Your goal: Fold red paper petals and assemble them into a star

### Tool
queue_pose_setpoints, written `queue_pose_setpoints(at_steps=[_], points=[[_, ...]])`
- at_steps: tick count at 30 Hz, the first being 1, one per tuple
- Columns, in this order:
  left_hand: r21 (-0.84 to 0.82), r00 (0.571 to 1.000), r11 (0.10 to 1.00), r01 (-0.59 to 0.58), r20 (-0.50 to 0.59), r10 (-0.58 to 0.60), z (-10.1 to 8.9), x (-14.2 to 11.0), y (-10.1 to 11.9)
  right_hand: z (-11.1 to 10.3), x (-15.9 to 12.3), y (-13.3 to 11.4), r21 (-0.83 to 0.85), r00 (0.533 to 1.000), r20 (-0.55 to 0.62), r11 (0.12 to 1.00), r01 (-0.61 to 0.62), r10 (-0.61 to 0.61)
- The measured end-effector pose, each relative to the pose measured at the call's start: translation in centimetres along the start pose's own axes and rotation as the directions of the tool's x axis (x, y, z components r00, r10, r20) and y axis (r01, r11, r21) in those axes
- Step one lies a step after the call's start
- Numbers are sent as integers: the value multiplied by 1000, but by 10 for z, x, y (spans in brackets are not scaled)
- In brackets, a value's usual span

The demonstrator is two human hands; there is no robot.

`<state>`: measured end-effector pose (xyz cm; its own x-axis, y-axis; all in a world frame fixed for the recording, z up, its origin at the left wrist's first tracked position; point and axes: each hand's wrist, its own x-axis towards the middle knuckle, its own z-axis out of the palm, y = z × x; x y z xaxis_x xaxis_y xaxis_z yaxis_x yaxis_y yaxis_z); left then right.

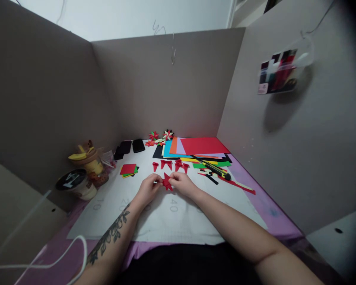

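My left hand (pixel 148 187) and my right hand (pixel 181 183) meet over the white cutting mat (pixel 166 213). Both pinch a small folded red paper piece (pixel 167 182) between their fingertips, left hand on its left side, right hand on its right. Just beyond the hands lie several small folded red paper pieces (pixel 169 164) in a row. A small stack of red, green and yellow paper squares (pixel 128 170) sits to the left of them.
Coloured paper sheets (pixel 198 149) are fanned at the back right, with a utility knife (pixel 216 170) and paper strips (pixel 237 185) in front. Finished paper stars (pixel 160 138) and black cases (pixel 130 146) lie at the back. Containers (pixel 83 170) stand at the left. Cardboard walls surround the desk.
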<state>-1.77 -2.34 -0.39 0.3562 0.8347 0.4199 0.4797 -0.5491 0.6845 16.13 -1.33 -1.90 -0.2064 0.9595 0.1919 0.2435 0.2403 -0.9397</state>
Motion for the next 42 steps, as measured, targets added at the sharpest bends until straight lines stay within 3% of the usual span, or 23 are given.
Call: queue_pose_setpoints(at_steps=[6,10,18,23,35,42], points=[[-105,997,992,77,29,-74,0,1,6,2,-2,-1,-41,1000,9,999,6,-6],[-165,988,975,147,-30,-154,4,0,7,3,-3,-1,-56,1000,25,998,15,-14],[-196,983,972,129,-102,-151,7,2,4,5,-3,-2,29,999,43,1000,3,-4],[-187,976,970,159,-117,-182,8,2,-2,7,-4,-1,-20,1000,15,1000,13,-12],[-314,975,928,202,-27,-222,10,3,-2,8,-8,-6,-153,989,-86,983,105,-119],[-318,957,906,279,12,-290,10,2,0,9,-8,-7,-126,989,-88,986,107,-118]])
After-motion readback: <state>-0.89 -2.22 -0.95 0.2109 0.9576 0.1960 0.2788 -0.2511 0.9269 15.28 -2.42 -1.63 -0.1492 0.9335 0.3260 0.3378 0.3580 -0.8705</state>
